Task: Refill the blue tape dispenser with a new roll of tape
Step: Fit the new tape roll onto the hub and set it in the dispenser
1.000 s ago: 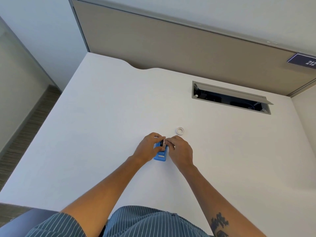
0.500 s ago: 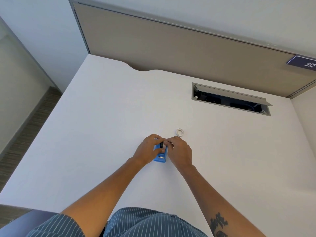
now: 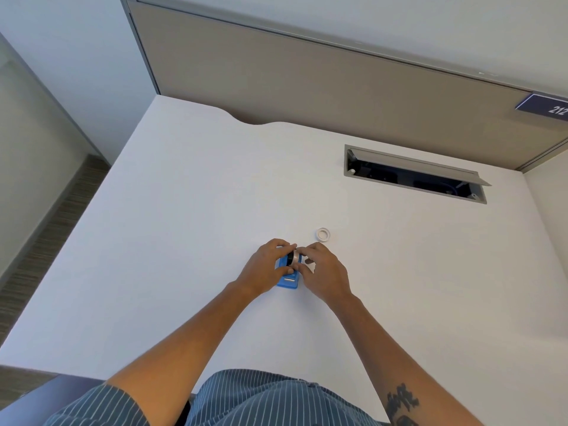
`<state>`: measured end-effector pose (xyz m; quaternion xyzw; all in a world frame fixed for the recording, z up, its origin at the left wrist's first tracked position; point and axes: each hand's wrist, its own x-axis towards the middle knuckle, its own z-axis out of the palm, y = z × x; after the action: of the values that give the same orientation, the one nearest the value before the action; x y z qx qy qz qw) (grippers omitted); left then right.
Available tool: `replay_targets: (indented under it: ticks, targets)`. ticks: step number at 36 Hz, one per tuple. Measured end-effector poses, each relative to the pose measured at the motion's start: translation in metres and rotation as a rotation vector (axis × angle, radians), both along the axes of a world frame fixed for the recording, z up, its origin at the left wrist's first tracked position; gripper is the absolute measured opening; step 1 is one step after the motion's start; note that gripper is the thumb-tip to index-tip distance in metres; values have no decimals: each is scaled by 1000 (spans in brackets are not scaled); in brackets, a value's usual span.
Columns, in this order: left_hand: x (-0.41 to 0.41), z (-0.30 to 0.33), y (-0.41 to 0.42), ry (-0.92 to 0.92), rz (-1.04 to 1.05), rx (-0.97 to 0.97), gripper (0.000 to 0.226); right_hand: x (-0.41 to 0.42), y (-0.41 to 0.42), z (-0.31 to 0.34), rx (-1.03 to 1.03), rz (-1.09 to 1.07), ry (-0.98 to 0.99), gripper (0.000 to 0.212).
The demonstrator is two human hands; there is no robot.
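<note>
White desk (image 3: 184,241) under both forearms. Blue tape dispenser (image 3: 288,281) lying flat at the centre, gripped along its side by curled left hand (image 3: 266,269). Right hand (image 3: 322,272) pinching tape roll (image 3: 294,259) seated on the dispenser. Just beyond the dispenser, small white ring (image 3: 323,234). Farther back, open cable hatch (image 3: 412,175), beige partition (image 3: 307,75).

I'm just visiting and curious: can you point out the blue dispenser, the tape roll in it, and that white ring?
blue dispenser (image 3: 288,283): head view, near end.
tape roll (image 3: 294,259): head view, rim between fingers.
white ring (image 3: 323,234): head view, its band.
</note>
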<state>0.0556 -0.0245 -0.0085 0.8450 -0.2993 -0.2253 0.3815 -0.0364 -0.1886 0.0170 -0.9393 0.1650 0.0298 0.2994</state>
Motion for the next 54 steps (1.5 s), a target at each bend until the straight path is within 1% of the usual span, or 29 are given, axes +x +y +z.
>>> replay_targets:
  ticks: [4,13,22,30,35,42,54]
  targets:
    - [0,0,-1,-10,0,3,55,0,1,0,-16,16,18,34]
    - [-1,0,-2,-2,12,-14,59,2,2,1,-39,22,21,35]
    - [-2,2,0,-20,55,-33,52,5,6,3,-45,-15,70,38]
    - [-2,3,1,-47,85,-51,47,9,7,6,-17,-46,89,34]
    - [-1,4,1,-29,90,-42,44,9,8,6,0,-65,70,33]
    - [-1,4,-2,-15,91,-14,42,7,8,7,8,-81,27,27]
    - [-1,3,-4,6,108,18,44,13,10,12,-11,-70,23,16]
